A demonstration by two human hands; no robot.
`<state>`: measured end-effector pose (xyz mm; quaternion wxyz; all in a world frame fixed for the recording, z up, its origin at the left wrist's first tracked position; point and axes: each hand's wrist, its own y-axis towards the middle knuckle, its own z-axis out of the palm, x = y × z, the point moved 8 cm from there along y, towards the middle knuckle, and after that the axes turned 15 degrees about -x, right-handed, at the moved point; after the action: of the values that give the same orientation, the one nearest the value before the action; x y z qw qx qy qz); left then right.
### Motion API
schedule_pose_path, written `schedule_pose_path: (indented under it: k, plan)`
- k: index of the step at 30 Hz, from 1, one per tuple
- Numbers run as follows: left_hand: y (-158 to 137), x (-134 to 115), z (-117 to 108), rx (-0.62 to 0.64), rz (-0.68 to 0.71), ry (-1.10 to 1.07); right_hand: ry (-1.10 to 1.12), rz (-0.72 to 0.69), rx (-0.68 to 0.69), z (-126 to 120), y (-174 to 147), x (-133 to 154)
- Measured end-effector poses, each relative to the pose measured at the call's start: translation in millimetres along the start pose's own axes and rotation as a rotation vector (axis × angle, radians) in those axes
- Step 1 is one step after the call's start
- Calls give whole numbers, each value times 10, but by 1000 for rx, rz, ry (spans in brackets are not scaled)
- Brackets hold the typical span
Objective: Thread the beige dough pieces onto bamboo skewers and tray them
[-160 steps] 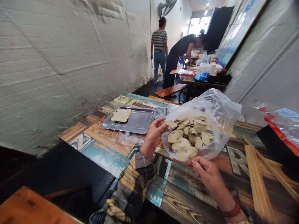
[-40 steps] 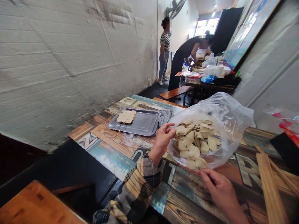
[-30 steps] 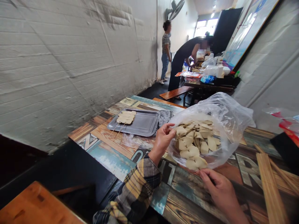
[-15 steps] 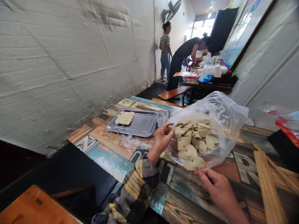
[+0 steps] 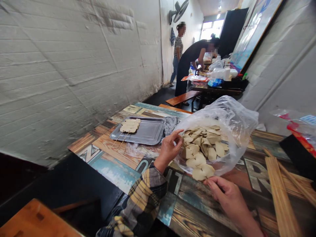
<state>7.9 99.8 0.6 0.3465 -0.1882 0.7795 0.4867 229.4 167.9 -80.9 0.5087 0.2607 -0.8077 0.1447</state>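
In the head view my right hand [image 5: 225, 192] pinches the near end of a thin skewer [image 5: 203, 170], mostly hidden by the pale, flat slices [image 5: 197, 160] threaded along it. My left hand [image 5: 171, 144] is curled at the left rim of a clear plastic bag [image 5: 240, 131], thumb and forefinger closed on its edge. Inside the open bag lies a heap of loose beige slices [image 5: 211, 135]. Left of it, a metal tray [image 5: 150, 131] carries finished-looking slices on skewers [image 5: 130, 125], whose sticks reach over the tray's near edge.
A bundle of bamboo skewers [image 5: 280, 194] lies at the right of the patterned table [image 5: 106, 164]. Beside it are a black box [image 5: 296, 154] and red-and-clear packaging [image 5: 301, 131]. An orange stool [image 5: 37, 220] stands lower left. Two people are farther back near a cluttered table [image 5: 204, 87].
The view has shifted slightly. Both hands keep their grip with little movement. In the background, the person in the striped top has shifted to the right and turned a little.
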Motion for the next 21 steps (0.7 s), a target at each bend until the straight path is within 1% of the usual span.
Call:
schedule_pose_path:
  k: [6, 8, 10, 12, 14, 16, 18, 21]
  plan:
    - [-6, -46, 15, 38, 3, -14, 30, 27, 20, 31, -1, -31]
    - [-1, -41, 13, 32, -23, -59, 30, 36, 21, 36, -3, -40]
    - [5, -13, 13, 22, -89, -141, 36, 36, 17, 33, -3, -41]
    - [2, 41, 32, 18, -210, -270, 49, 26, 11, 27, 0, -35]
    - [-18, 125, 55, -7, -387, -436, 63, 12, -1, 16, 7, -33]
    - [-64, 219, 83, -58, -583, -602, 72, 1, -18, 5, 15, -42]
    - [-124, 285, 131, -84, -745, -731, 64, -4, -27, 4, 20, -63]
    - [-206, 312, 233, -32, -883, -820, 34, -16, -45, 1, 21, -71]
